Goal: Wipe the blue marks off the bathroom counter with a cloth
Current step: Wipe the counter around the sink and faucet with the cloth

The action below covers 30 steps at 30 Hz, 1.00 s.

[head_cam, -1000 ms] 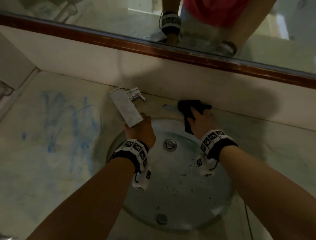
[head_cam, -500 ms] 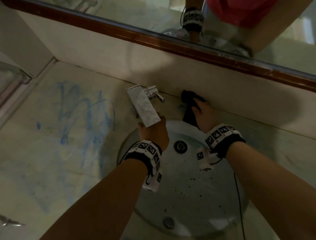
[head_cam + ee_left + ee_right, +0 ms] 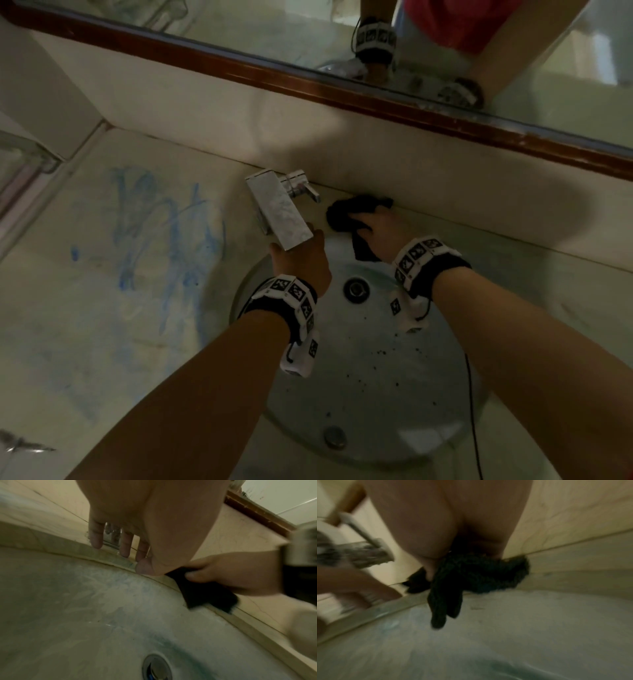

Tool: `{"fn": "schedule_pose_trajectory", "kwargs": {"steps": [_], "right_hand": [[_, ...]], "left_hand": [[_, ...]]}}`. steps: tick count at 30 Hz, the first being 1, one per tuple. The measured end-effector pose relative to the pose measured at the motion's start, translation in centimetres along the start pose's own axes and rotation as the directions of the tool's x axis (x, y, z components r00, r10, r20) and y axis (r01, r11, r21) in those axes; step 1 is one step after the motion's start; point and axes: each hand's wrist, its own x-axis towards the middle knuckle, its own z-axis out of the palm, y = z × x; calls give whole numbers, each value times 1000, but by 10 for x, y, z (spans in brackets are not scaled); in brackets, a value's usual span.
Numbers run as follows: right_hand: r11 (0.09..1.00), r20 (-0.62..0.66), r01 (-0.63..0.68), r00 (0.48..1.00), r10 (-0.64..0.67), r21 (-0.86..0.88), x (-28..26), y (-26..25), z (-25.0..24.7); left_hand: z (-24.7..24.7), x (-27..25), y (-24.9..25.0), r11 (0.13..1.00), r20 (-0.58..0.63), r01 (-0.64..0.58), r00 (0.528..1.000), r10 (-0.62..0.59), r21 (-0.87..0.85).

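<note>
Broad blue scribbles [image 3: 161, 233] cover the pale counter [image 3: 85, 325] left of the sink. My right hand [image 3: 380, 222] grips a black cloth [image 3: 346, 212] and presses it on the counter strip behind the basin, against the back wall and just right of the faucet [image 3: 277, 212]. In the left wrist view its thumb curls over the cloth [image 3: 205, 595], one end of which hangs into the basin [image 3: 445, 608]. My left hand [image 3: 298, 257] lies under the faucet spout with straight fingers [image 3: 126, 546] resting on the sink rim, holding nothing.
The round sink basin [image 3: 428, 394] lies under both wrists, with a drain [image 3: 356, 289] and dark specks. A wood-framed mirror [image 3: 308, 85] runs along the back wall. A clear object [image 3: 24, 161] stands at the far left edge.
My right hand has slid the cloth leftwards along the back strip towards the faucet, over a small blue mark there. My left hand stays under the spout.
</note>
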Motion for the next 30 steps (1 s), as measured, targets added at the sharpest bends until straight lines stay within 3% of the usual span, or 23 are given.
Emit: {"fn": "schedule_pose_trajectory", "kwargs": {"steps": [3,6,10,14,16,17,19,20,25,30], "right_hand": [[993,156,110,982,-104,-32,-33,12,6],[998,201,68,977,-65,-8,-59,22,5],[969,36,-55,998,47,240,-70,25,-20],[920,-179,-79,971,158,383,-66,29,-45],[954,-225,-129,955,193,271,-63,33,-49],[976,-211,-177,957,201,126,-63,35,-46],[949,-117,-248,967,228,-195,-63,36,-34],[928,-66,-255,967,246,-271,-63,34,-25],[935,-12,-333,943,334,-118,-46,14,10],[953,-16,-264,964,265,-149,-27,-11,8]], "left_hand": [[3,5,-2,1000,-8,-6,1000,6,-5],[3,5,-3,1000,-18,0,1000,0,-7],[6,6,-7,999,-31,-28,999,27,-29],[9,-5,-6,997,-85,-52,995,47,-60],[10,-13,-5,998,-116,-38,993,32,-44],[10,-17,-5,999,-125,-27,992,21,-45],[11,-23,-6,999,-114,-9,993,3,-54],[11,-25,-8,998,-112,4,994,-10,-58],[9,-36,-27,997,-177,74,981,-77,-24],[6,-37,-55,989,-307,146,941,-140,-2]]}}
